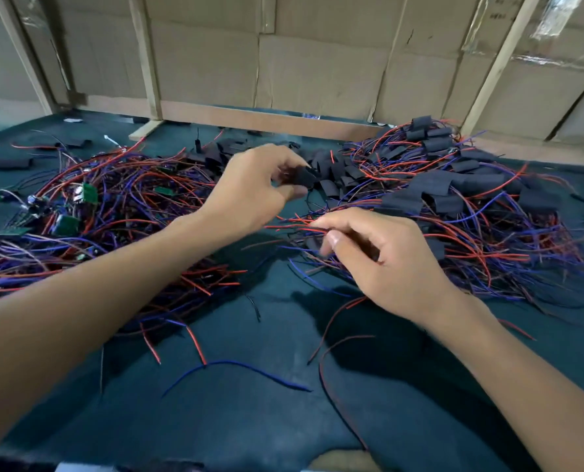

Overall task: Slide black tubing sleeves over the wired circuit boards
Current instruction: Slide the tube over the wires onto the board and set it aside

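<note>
The left hand (253,192) is pinching a black sleeve (301,178); the right hand (379,253) is pinching red wires (297,228). Sleeved boards (454,195) are piling right, bare boards (89,194) waiting left.

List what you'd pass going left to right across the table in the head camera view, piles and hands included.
Pile of bare green circuit boards with wires → left hand pinching a black tubing sleeve → right hand pinching red and blue wires → pile of sleeved boards.

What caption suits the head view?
Left hand pinches a sleeve; right hand holds wires.
</note>
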A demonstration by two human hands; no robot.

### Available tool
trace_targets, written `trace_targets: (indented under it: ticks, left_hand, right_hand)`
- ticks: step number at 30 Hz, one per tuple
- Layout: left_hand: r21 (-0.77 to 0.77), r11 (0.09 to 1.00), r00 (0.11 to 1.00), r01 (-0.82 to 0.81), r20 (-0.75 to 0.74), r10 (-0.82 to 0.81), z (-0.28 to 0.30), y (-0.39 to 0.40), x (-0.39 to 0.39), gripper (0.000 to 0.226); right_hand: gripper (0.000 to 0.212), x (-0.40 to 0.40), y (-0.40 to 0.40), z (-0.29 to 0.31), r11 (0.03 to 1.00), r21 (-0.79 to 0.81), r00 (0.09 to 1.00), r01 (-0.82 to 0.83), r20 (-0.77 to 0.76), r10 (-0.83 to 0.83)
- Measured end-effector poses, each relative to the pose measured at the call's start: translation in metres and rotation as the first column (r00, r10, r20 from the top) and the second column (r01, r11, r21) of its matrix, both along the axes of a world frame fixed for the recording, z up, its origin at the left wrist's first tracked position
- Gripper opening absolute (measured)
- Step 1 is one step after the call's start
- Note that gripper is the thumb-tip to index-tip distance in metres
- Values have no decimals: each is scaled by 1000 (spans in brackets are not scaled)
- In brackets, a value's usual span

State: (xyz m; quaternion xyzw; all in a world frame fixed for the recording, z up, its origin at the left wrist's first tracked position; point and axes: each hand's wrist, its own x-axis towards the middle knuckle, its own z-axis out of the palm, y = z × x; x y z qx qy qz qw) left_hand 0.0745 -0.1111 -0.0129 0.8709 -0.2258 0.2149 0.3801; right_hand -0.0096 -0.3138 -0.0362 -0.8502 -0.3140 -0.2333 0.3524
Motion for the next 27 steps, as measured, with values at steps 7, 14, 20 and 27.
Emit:
trace_targets:
  ticks: [7, 14, 20, 27]
  left_hand:
    - [36, 997, 957, 66, 282, -73, -36, 2, -18, 27]
    - [4, 998, 925, 66, 374, -62, -38, 9, -22, 18]
    - [53, 984, 908, 169, 380, -176, -34, 10, -28, 26]
    - [38, 979, 897, 199, 395, -197, -30, 5, -38, 19]
  right_hand:
    - [13, 1, 1, 6, 967, 224, 987, 123, 76, -143]
    - [7, 3, -2, 7, 926, 317, 971, 206, 54, -234]
    - [9, 4, -1, 6, 927, 318, 971, 197, 64, -229]
    - [12, 7, -1, 3, 947, 252, 977, 200, 18, -211]
